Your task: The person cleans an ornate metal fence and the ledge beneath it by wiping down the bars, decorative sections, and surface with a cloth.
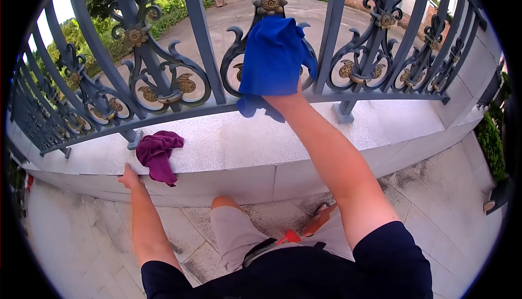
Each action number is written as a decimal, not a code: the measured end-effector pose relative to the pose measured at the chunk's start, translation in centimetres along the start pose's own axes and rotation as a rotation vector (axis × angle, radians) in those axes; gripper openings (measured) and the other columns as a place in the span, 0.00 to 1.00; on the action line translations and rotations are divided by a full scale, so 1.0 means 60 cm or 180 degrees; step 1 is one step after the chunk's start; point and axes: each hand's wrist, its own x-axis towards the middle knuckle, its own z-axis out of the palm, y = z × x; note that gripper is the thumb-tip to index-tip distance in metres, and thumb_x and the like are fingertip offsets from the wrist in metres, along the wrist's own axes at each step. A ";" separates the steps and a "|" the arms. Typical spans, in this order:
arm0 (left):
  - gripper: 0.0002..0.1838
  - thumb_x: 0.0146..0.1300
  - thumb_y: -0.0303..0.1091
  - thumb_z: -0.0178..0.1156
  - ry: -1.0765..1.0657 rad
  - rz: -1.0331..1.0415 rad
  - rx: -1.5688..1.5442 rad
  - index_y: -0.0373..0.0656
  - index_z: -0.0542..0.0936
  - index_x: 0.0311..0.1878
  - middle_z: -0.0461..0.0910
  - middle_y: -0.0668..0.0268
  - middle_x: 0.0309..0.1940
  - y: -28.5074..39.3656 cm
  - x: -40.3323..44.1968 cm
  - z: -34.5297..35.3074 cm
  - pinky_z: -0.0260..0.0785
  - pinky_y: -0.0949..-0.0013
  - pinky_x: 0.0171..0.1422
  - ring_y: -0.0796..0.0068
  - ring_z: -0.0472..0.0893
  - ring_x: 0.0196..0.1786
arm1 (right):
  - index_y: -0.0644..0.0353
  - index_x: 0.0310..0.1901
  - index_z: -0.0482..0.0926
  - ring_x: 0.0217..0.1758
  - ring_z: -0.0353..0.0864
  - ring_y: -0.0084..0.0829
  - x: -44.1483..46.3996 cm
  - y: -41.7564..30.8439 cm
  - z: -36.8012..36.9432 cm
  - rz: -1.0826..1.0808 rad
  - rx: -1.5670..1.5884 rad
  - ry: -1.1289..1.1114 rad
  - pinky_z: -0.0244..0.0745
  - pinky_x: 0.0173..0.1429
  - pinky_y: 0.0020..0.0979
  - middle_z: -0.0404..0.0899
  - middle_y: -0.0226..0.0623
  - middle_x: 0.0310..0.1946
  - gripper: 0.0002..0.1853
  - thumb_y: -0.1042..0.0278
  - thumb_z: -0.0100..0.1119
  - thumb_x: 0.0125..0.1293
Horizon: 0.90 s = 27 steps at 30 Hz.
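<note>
Your right hand (287, 100) is mostly under the blue cloth (274, 54), which lies against the fence (330, 32) below a gold flower (270, 4); whether it grips cannot be told. Your left hand (130, 178), holding nothing, rests on the ledge (217, 136) near the maroon cloth (157, 155). Advised: press evenly, following each curl (224, 70), hem kept from snagging

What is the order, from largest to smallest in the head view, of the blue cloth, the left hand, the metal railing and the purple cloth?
1. Metal railing, by far
2. Blue cloth
3. Purple cloth
4. Left hand

This ranks appearance only; the cloths are bunched or draped.
</note>
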 end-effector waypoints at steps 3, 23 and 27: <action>0.46 0.75 0.44 0.66 0.0110 0.0603 -0.0797 0.37 0.57 0.89 0.73 0.48 0.78 -0.048 -0.026 -0.021 0.73 0.56 0.77 0.57 0.78 0.73 | 0.52 0.74 0.79 0.82 0.72 0.48 -0.069 0.008 -0.022 -0.0323 -0.0300 -0.0282 0.64 0.86 0.49 0.76 0.44 0.76 0.29 0.62 0.71 0.72; 0.11 0.75 0.20 0.64 -0.2664 0.3491 -0.0005 0.35 0.90 0.55 0.89 0.55 0.51 -0.112 -0.466 -0.218 0.80 0.62 0.62 0.61 0.88 0.54 | 0.51 0.56 0.87 0.69 0.80 0.46 0.026 -0.019 -0.044 -0.2030 -0.2074 -0.0694 0.56 0.91 0.55 0.87 0.38 0.60 0.14 0.59 0.55 0.80; 0.10 0.72 0.21 0.67 -0.3339 0.3522 0.0170 0.38 0.91 0.53 0.89 0.55 0.51 -0.144 -0.526 -0.240 0.82 0.60 0.57 0.57 0.89 0.51 | 0.52 0.50 0.86 0.66 0.82 0.44 0.013 -0.063 0.011 -0.0974 -0.1165 -0.0626 0.67 0.84 0.49 0.87 0.40 0.52 0.10 0.60 0.58 0.77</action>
